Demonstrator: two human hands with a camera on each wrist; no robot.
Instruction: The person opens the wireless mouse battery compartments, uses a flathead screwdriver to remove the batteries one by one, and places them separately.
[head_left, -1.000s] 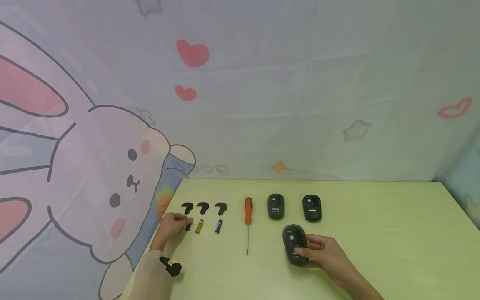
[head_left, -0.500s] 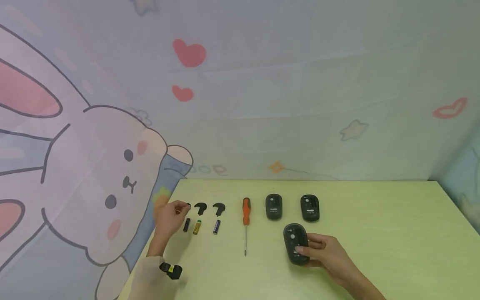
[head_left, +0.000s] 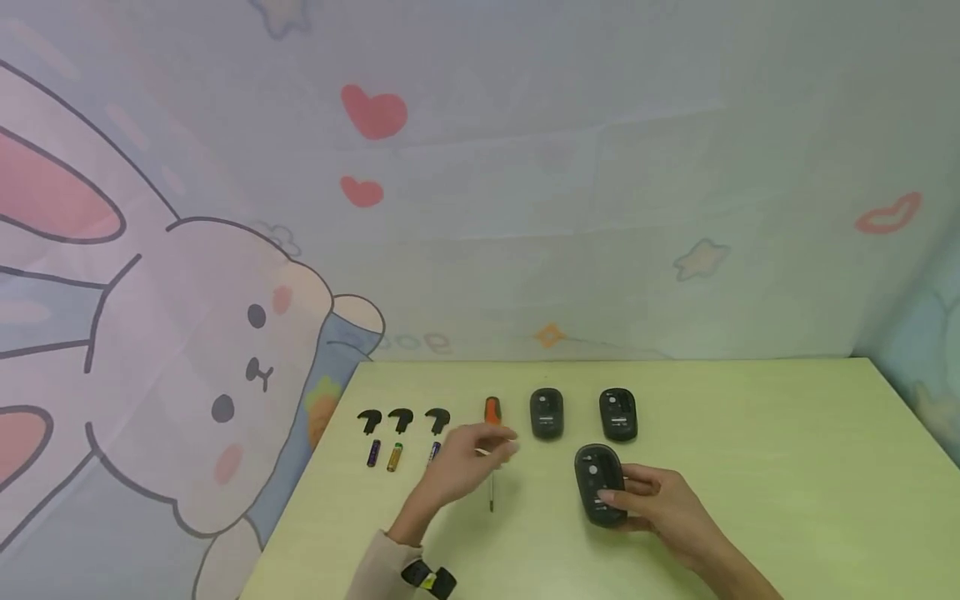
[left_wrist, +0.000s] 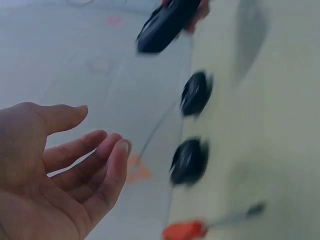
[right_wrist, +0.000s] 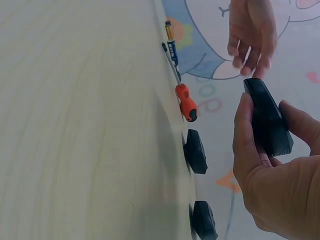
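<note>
In the head view my right hand grips a black computer mouse, underside up, with the thumb on its underside. The right wrist view shows this mouse held edge-on between thumb and fingers. My left hand, nothing in it, hangs over the orange-handled screwdriver and partly hides it. Its fingers are loosely bent and apart from the thumb in the left wrist view. Left of that hand lie several small batteries, among them a dark one, a yellow one and a blue one, partly covered.
Three black hooked covers, one of them at the far left, lie in a row behind the batteries. Two more mice, a left one and a right one, lie underside up at the back of the pale table. A printed cloth hangs behind.
My left hand has gone from the dark battery to the leftmost cover, then right to above the screwdriver. The battery and cover still lie there. My right hand keeps holding the mouse, barely shifted.
</note>
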